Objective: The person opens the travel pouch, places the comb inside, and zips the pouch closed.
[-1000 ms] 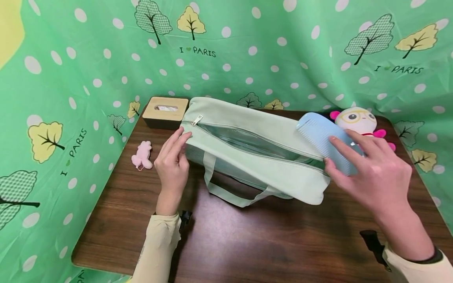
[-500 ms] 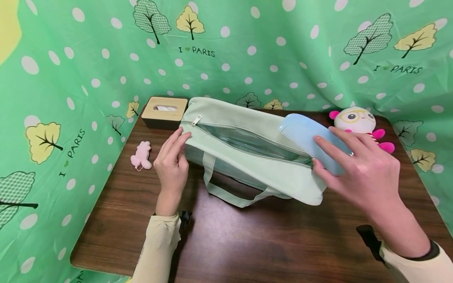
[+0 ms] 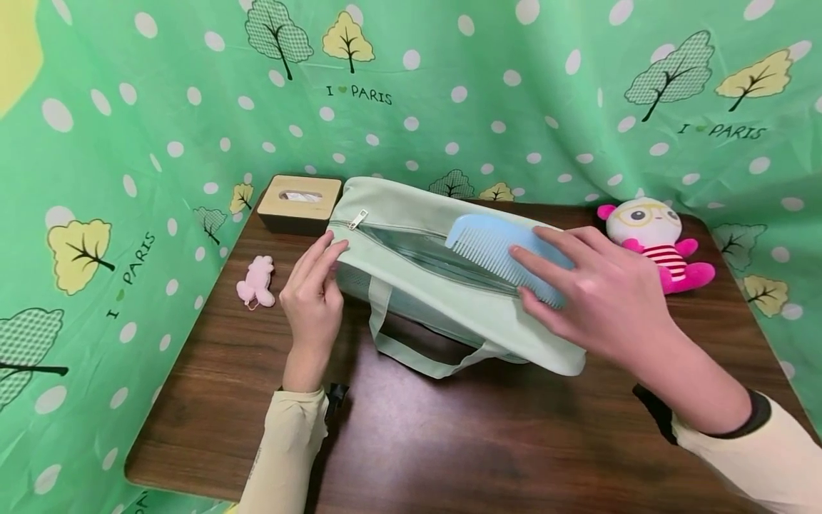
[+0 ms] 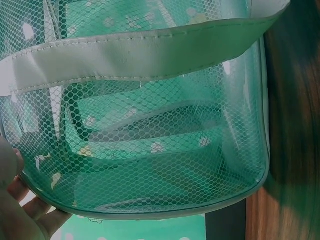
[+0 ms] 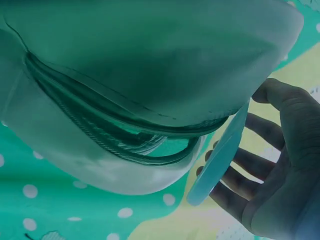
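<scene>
A pale green zip bag (image 3: pixel 437 278) with clear mesh sides stands on the table, its top zipper parted. My right hand (image 3: pixel 597 285) pinches a light blue comb (image 3: pixel 497 246) by one end, above the right part of the bag's opening, teeth facing down and left. In the right wrist view the comb (image 5: pixel 222 155) appears edge-on between thumb and fingers, beside the opening. My left hand (image 3: pixel 312 300) rests its fingers on the bag's left end, near the zipper pull (image 3: pixel 358 218). Mesh and a strap handle (image 4: pixel 140 52) fill the left wrist view.
A tissue box (image 3: pixel 300 203) with a wooden lid stands at the back left. Left of the bag lies a small pink plush (image 3: pixel 257 282). A panda-like plush toy (image 3: pixel 661 243) in red stripes sits at the back right, and a green curtain (image 3: pixel 411 93) hangs behind the table.
My right hand has carried the comb leftward, from the bag's right end to over the opening. The striped plush is more fully visible now. My left hand and the bag have stayed put.
</scene>
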`<state>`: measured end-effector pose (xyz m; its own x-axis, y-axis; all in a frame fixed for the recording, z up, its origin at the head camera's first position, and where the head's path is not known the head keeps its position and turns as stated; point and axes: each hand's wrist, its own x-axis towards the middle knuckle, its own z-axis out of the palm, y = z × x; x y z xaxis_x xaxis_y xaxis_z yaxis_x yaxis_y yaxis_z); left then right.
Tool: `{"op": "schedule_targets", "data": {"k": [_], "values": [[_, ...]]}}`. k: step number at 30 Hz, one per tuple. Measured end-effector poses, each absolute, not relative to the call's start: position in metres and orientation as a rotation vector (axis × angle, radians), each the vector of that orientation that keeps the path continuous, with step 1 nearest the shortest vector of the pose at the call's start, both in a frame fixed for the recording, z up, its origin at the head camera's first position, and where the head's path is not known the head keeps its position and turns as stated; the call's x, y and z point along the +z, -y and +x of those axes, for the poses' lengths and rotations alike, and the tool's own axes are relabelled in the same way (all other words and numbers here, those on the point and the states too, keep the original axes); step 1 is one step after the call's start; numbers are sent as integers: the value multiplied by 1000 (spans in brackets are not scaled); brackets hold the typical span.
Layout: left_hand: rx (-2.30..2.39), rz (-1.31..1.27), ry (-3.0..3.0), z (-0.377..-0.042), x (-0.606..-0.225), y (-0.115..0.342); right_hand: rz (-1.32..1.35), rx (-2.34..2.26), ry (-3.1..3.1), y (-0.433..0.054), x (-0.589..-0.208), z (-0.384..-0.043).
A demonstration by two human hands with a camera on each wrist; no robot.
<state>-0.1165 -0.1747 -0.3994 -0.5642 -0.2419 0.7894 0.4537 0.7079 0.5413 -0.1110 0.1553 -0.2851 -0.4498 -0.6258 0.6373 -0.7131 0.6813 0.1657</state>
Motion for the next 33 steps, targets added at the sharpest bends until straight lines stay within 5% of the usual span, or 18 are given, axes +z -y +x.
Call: {"op": "schedule_targets", "data": {"k": [33], "values": [[-910,-163,1975,-116,-399,176,1231,42,2456,-96,-274,-142]]}}
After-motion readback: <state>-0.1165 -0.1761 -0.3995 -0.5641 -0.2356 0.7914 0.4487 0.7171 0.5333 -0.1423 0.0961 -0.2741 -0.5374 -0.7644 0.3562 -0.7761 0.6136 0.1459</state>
